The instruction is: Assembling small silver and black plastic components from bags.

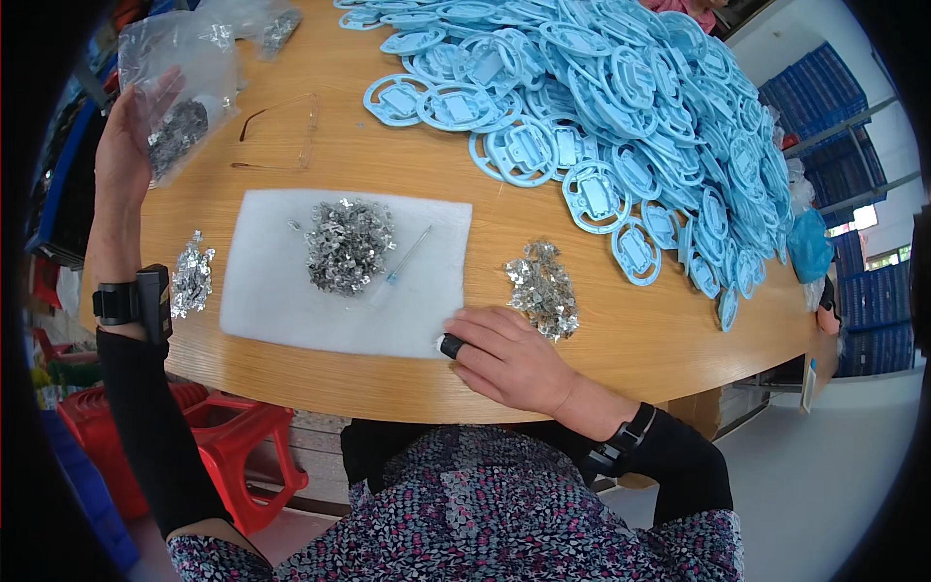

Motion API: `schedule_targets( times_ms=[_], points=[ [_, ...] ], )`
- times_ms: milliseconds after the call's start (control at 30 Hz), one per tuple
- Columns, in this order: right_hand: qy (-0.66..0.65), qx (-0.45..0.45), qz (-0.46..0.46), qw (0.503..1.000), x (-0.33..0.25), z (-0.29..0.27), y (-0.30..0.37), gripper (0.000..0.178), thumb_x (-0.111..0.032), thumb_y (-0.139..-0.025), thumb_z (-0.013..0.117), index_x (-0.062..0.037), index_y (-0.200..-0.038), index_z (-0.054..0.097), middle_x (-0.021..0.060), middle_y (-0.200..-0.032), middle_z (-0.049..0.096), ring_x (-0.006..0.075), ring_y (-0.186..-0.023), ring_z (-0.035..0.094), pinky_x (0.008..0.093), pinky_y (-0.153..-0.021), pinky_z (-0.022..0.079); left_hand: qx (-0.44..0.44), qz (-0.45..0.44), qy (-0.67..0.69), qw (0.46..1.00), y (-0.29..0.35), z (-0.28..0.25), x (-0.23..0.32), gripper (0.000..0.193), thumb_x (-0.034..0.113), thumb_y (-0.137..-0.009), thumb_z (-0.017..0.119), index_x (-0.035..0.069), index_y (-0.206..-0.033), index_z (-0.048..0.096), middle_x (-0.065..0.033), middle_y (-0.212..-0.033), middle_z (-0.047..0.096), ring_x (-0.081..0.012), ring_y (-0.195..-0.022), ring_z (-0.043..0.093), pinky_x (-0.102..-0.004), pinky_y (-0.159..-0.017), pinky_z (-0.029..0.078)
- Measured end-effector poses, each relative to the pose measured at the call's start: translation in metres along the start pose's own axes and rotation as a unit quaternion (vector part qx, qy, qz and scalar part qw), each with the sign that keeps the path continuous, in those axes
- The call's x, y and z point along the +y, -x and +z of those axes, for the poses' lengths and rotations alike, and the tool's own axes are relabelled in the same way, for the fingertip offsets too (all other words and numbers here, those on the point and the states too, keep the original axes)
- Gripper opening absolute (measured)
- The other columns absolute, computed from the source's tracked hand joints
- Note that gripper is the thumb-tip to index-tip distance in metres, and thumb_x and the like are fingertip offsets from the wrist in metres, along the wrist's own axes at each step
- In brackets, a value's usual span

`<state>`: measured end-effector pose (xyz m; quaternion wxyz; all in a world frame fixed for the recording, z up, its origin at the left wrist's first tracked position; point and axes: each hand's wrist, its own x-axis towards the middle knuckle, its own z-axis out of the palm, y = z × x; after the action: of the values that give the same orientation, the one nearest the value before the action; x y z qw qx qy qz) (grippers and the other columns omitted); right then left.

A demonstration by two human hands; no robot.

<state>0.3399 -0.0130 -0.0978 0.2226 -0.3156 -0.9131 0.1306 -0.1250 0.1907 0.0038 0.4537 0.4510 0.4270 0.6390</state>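
Note:
My left hand [126, 131] is at a clear plastic bag [208, 58] at the far left, its fingers stretched out and partly seen through the plastic. A lump of small silvery metal clips sits in the bag. My right hand [509, 359] rests palm down at the near right corner of a white foam sheet [262, 281], a black band round one finger. Its fingers lie loosely, with nothing visible in them. On the sheet are a heap of silvery metal clips [349, 247] and a thin tool with a clear handle [393, 276]. Another clip pile [543, 291] lies beyond my right hand.
A smaller clip pile [193, 276] lies left of the sheet. Eyeglasses [308, 136] lie behind it. A large heap of light blue plastic rings [621, 107] covers the table's far right. Red stools [242, 436] stand below the table at left, blue crates [815, 92] at right.

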Motion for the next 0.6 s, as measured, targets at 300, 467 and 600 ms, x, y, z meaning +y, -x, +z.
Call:
schedule_targets(
  times_ms=[300, 467, 600],
  points=[
    [-0.008, -0.008, 0.015, 1.000, -0.010, -0.007, -0.001, 0.027, -0.016, -0.083, 0.069, -0.0047, -0.106, 0.063, 0.0109, -0.123, 0.059, 0.0294, -0.118, 0.055, 0.0424, -0.097, 0.045, 0.004, 0.008, -0.013, 1.000, 0.006, 0.013, 0.005, 0.052, 0.026, -0.106, 0.032, -0.006, -0.146, 0.030, -0.0217, -0.140, 0.052, -0.0322, -0.136, 0.044, -0.0425, -0.118, 0.027],
    [0.008, 0.029, -0.017, 0.999, -0.006, -0.026, 0.028, 0.026, -0.016, -0.081, 0.070, -0.0043, -0.103, 0.063, 0.0114, -0.117, 0.061, 0.0289, -0.111, 0.057, 0.0428, -0.093, 0.045, 0.024, -0.006, -0.006, 1.000, 0.009, 0.013, 0.004, 0.052, 0.027, -0.105, 0.033, -0.006, -0.145, 0.033, -0.0214, -0.140, 0.052, -0.0311, -0.137, 0.044, -0.0422, -0.118, 0.027],
    [0.115, 0.095, 0.175, 0.973, 0.017, -0.056, 0.077, 0.024, -0.005, -0.077, 0.069, -0.0020, -0.100, 0.064, 0.0124, -0.101, 0.061, 0.0296, -0.090, 0.059, 0.0407, -0.079, 0.047, 0.016, -0.009, -0.052, 0.998, 0.000, -0.010, 0.001, 0.049, 0.028, -0.106, 0.029, -0.006, -0.136, 0.049, -0.0176, -0.139, 0.054, -0.0288, -0.137, 0.043, -0.0400, -0.117, 0.030]
  ],
)
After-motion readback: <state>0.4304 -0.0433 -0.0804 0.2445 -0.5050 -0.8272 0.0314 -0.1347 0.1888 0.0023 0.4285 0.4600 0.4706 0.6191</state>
